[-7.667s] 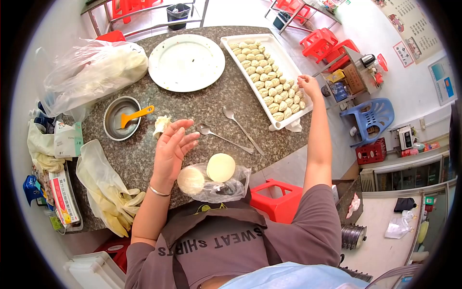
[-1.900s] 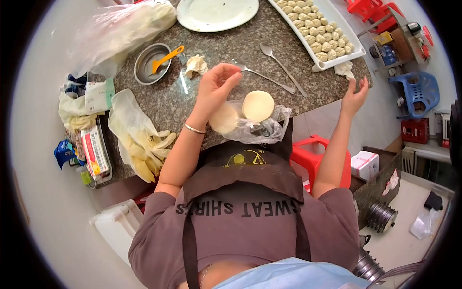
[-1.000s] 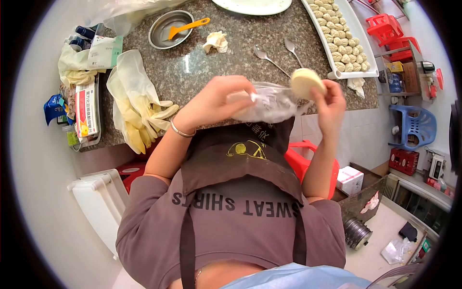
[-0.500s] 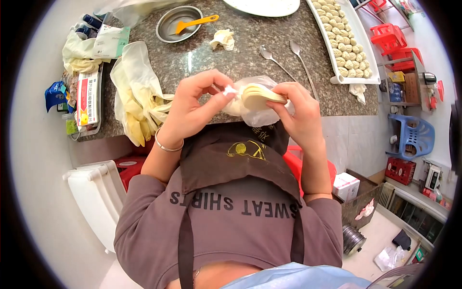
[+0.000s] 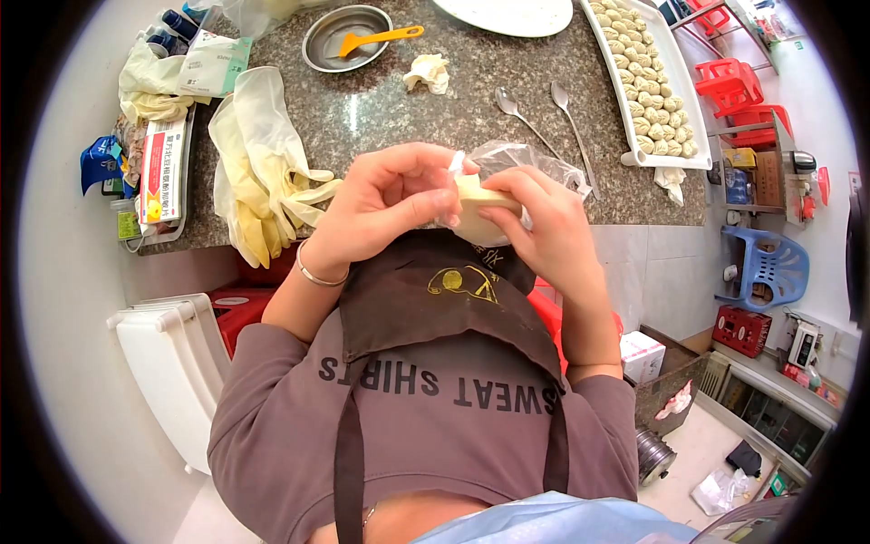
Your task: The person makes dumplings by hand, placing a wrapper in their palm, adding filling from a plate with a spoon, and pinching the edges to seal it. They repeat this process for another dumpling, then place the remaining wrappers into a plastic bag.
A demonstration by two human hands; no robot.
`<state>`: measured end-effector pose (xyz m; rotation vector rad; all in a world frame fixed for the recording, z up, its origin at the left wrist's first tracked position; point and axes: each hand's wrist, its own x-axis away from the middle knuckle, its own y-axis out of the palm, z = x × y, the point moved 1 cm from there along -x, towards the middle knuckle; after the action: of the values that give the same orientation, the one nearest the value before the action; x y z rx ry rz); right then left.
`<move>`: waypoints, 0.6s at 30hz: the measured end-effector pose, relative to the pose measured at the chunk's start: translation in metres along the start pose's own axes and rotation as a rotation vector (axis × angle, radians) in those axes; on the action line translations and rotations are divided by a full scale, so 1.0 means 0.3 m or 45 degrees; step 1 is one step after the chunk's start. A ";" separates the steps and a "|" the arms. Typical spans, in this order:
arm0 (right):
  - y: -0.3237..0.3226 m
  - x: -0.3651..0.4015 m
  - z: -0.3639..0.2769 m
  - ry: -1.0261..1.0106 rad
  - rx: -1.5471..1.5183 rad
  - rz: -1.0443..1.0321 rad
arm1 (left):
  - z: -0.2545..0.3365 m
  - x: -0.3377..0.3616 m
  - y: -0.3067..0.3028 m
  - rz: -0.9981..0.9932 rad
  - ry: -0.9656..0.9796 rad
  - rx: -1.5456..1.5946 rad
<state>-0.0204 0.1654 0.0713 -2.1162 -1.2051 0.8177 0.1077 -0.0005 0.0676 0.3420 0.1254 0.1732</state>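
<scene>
Both hands meet over the counter's front edge. My right hand is closed on a stack of pale dough wrappers, held by its edge. My left hand pinches the stack's near side, with a white bit of plastic between the raised thumb and fingers. A clear plastic bag lies behind and under the wrappers, partly hidden by the fingers.
A granite counter holds a metal bowl with an orange scraper, crumpled tissue, two spoons, pale gloves, a white plate, and a tray of dumplings at right.
My left hand has moved right and now meets the wrapper stack. The stack has tilted, so less of its round face shows. The view has shifted slightly.
</scene>
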 end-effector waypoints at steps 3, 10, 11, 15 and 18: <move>0.020 -0.046 -0.010 -0.018 -0.106 0.007 | -0.005 0.009 -0.011 -0.027 0.001 0.012; 0.071 -0.086 0.071 -0.102 -0.062 0.039 | -0.007 0.019 -0.042 -0.007 0.021 0.086; 0.043 -0.070 0.058 -0.116 -0.060 0.029 | -0.007 0.020 -0.047 0.006 0.033 0.086; -0.051 -0.030 0.056 -0.058 0.102 0.287 | -0.039 0.007 -0.075 0.069 0.197 0.056; -0.060 0.003 0.118 0.130 0.343 0.491 | -0.052 -0.027 -0.088 0.136 0.491 -0.199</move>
<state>-0.0558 0.1802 0.0609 -2.1588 -0.5998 0.9629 0.1012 -0.0215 0.0447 0.1561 0.4726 0.3523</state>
